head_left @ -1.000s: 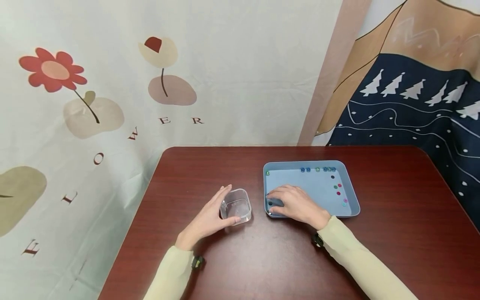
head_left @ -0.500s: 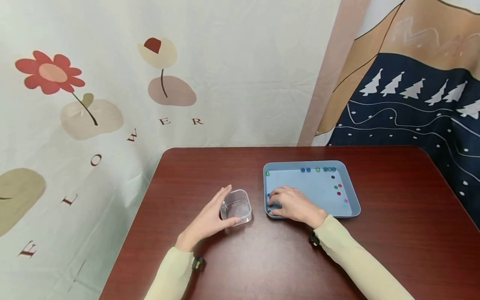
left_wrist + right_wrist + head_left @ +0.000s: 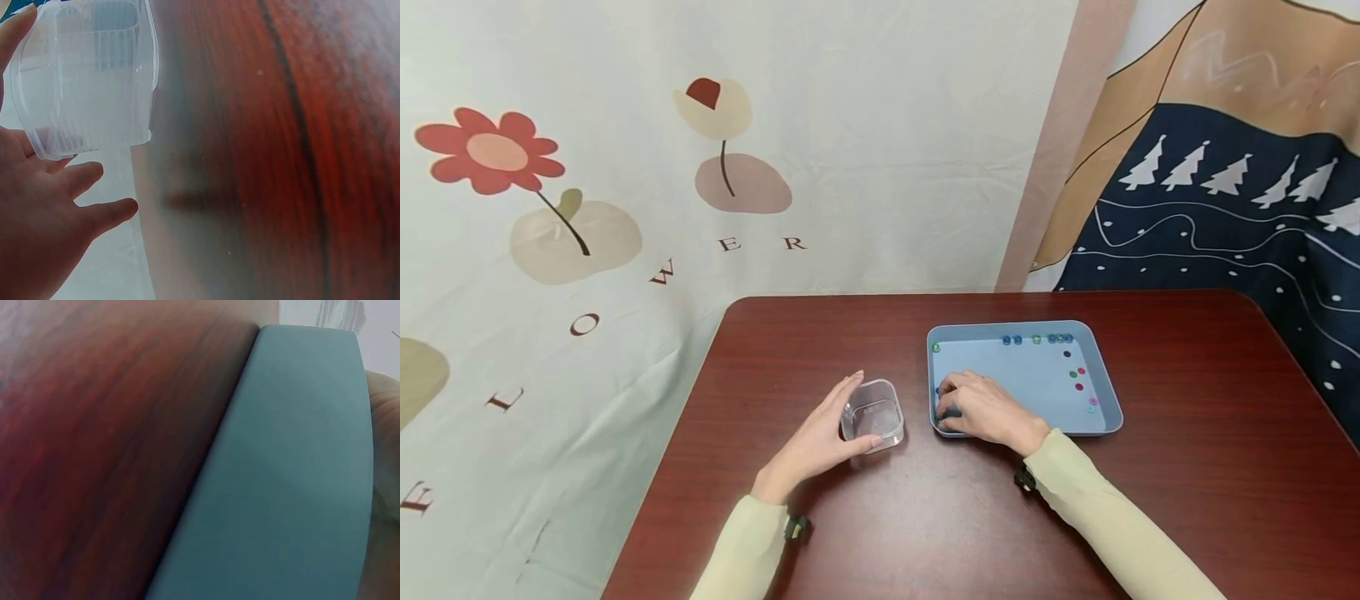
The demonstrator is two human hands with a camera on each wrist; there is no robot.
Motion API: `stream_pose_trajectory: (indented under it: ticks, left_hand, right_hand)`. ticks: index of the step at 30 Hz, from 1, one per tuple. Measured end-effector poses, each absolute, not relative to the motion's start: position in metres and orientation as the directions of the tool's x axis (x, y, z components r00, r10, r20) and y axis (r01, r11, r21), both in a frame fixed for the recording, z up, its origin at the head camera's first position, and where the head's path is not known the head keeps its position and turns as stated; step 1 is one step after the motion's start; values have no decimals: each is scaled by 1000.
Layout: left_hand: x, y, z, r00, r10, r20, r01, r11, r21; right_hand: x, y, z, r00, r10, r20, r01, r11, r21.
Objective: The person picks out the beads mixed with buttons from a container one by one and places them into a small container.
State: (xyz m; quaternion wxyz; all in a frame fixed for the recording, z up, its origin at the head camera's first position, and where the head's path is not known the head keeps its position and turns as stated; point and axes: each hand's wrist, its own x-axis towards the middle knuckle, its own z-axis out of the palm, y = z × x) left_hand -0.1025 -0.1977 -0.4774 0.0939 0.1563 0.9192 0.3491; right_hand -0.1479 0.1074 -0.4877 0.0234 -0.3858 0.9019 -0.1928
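In the head view, my left hand holds a small clear plastic box on the table, thumb on its near side and fingers on its far side. The left wrist view shows the box's ribbed clear wall against that hand. My right hand reaches over the front rim of a shallow blue tray, fingertips bent down into its near left corner. Whether the fingertips pinch a bead there is hidden. Small round beads lie in the tray, among them a red bead and a green bead.
A dark red wooden table carries the tray and the box, with a strip of table between them. Behind it hangs a printed cloth with flowers and letters. The tray's outer wall fills much of the right wrist view.
My right hand has drawn its fingers closer together in the tray's near left corner, covering dark beads that showed there earlier. The left hand and the box have stayed put.
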Motion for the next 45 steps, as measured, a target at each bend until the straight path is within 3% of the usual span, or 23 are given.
stream_pose_trajectory:
  ticks: [16, 23, 45]
  left_hand:
    - [-102, -198, -477, -933, 354, -65, 223, 710, 669]
    - [-102, -198, -477, -935, 349, -58, 226, 717, 660]
    - [-106, -200, -476, -923, 383, -33, 271, 710, 649]
  right_hand:
    - [-139, 110, -473, -740, -605, 292, -667, 608, -431]
    - [-131, 100, -462, -716, -568, 406, -698, 564, -442]
    - [-127, 64, -457, -677, -527, 514, -736, 487, -470]
